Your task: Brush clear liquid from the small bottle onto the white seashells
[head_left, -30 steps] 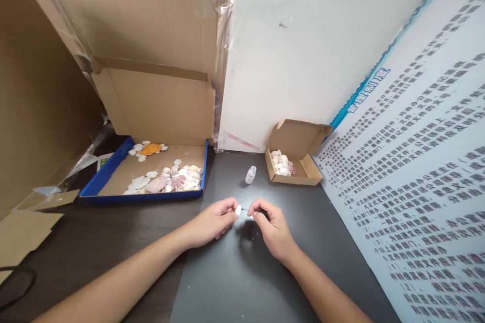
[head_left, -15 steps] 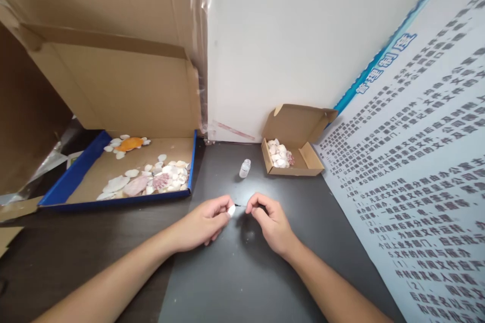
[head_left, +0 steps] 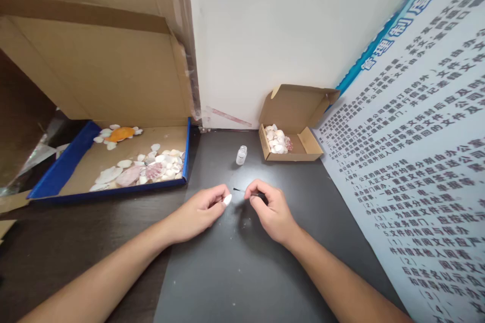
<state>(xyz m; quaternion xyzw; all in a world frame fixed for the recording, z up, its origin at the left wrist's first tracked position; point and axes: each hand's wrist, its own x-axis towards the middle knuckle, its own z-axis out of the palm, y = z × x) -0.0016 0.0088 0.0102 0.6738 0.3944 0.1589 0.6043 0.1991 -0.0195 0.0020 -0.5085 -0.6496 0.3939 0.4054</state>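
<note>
Between thumb and fingers, my left hand (head_left: 202, 212) pinches a small white seashell (head_left: 228, 200). My right hand (head_left: 271, 209) is closed on a thin glue brush (head_left: 239, 190), whose dark tip points left toward the shell with a small gap between them. Part of the brush's dark handle shows between my fingers; the rest is hidden. Beyond both hands, a small clear glass bottle (head_left: 241, 155) stands upright without a cap on the dark mat.
At the left, a blue-edged cardboard box (head_left: 109, 195) holds several shells and an orange shell (head_left: 120, 134) ringed by white ones. An open small carton (head_left: 295, 157) with more shells stands at the back right. A printed poster (head_left: 409, 161) borders the right side.
The brush tip has drawn away from the shell, leaving a gap. The whole view has shifted slightly, so boxes and bottle appear higher. Both hands keep their grips.
</note>
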